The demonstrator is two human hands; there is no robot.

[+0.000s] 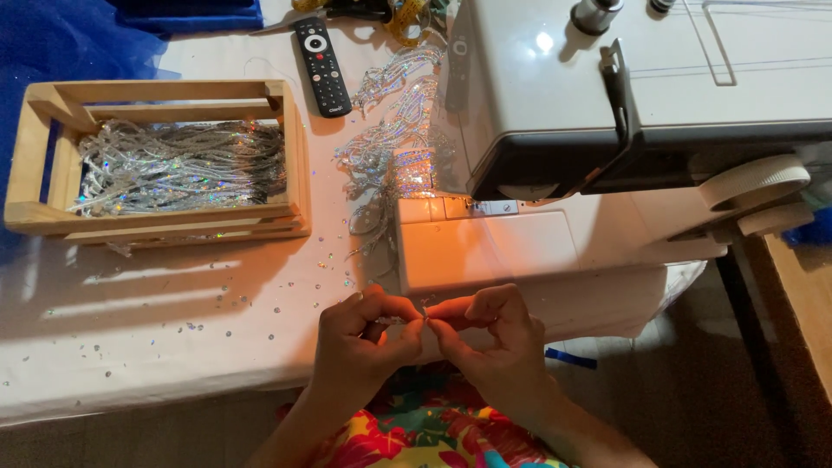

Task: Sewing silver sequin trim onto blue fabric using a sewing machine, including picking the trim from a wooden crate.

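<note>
While both hands meet at the table edge in front of the sewing machine (607,130), a short piece of sequin trim (400,321) sits pinched between them, mostly hidden by fingers. Left hand (360,342): thumb and forefinger closed on the left end of the trim, other fingers curled in. Right hand (490,334): thumb and forefinger tips pressed together on the right end, remaining fingers bent and loosely tucked. Fingertips of the two hands nearly touch; only a glint of the trim shows in the gap.

Handling judgement: the trim looks very light, limp and thin, likely slippery from the shiny sequins, and the sequins probably shed easily, going by the loose sequins (217,299) scattered on the white table cover (130,364). Best held at the ends by fingertip pinch, as now; a wide grip would lose it.

Around: wooden crate (290,156) at left holds a heap of the same silver trim strips (178,165). More sequin strips (394,130) lie loose just beside the machine's left end. Black remote control (321,66) lies above them, near the crate's far corner. Blue fabric (61,39) at top left. Floral clothing (425,433) shows below the hands.
</note>
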